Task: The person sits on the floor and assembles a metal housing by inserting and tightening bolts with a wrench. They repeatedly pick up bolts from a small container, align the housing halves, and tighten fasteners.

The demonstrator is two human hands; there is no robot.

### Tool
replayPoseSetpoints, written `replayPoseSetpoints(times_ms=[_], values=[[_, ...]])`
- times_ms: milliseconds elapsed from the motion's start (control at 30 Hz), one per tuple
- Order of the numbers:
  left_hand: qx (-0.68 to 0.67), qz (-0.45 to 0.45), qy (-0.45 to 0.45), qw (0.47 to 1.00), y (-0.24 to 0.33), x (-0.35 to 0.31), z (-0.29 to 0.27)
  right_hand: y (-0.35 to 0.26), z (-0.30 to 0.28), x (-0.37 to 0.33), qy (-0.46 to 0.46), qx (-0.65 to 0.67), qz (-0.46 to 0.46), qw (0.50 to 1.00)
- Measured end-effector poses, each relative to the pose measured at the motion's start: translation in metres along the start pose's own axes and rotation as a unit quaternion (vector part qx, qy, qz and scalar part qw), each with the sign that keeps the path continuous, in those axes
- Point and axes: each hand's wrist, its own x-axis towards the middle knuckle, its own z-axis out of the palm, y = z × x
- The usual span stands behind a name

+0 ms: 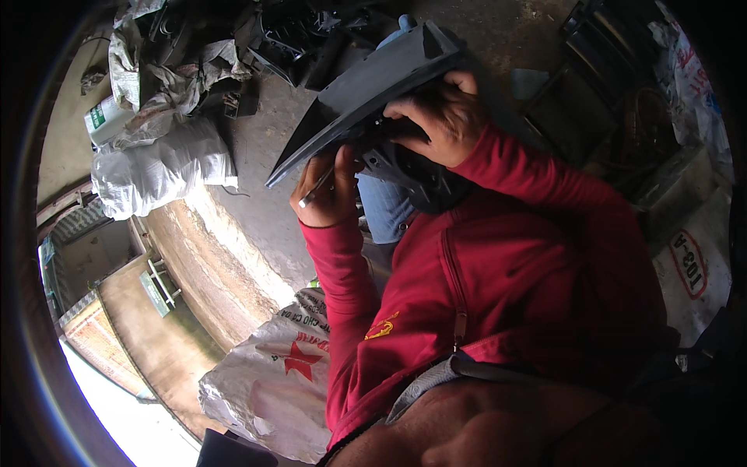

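Note:
A large black plastic panel-like part (pixel 366 86) with a broad flat face and a raised rim rests tilted over my lap. My right hand (pixel 447 117) is closed on its near edge, thumb and fingers curled around the underside. Lower down and to the left, my left hand (pixel 331 187) is pressed against the part's near edge, fingers bent around a slim metal rod-like tool (pixel 317 187). The tool's far end is hidden. A darker bracketed section (pixel 408 175) with holes hangs below the panel between my hands.
Dark plastic pieces (pixel 311 35) are heaped at the far side. White sacks (pixel 163 167) and a white jug (pixel 109 121) stand at the left. A printed white sack (pixel 268 381) leans near my left side. Black parts (pixel 599 47) lie at the far right.

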Motion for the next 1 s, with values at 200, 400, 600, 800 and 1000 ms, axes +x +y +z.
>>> replayPoseSetpoints(times_ms=[200,400,600,800,1000], values=[[0.114,0.119,0.042,0.985,0.02,-0.001,0.012,0.001,0.001,-0.001,-0.017,0.011,0.004,1.0],[0.199,0.238,0.023,0.95,0.036,0.005,0.018,-0.001,0.001,0.0,-0.019,-0.013,0.003,1.0],[0.258,0.22,0.03,0.94,0.035,0.01,0.017,-0.001,0.001,-0.002,-0.016,-0.006,0.001,1.0],[0.189,0.148,-0.002,0.971,0.022,0.011,0.014,0.002,0.006,-0.004,-0.011,0.002,-0.005,1.0],[0.23,0.259,0.035,0.937,0.038,0.008,0.026,0.002,0.007,-0.002,0.002,0.012,-0.009,1.0]])
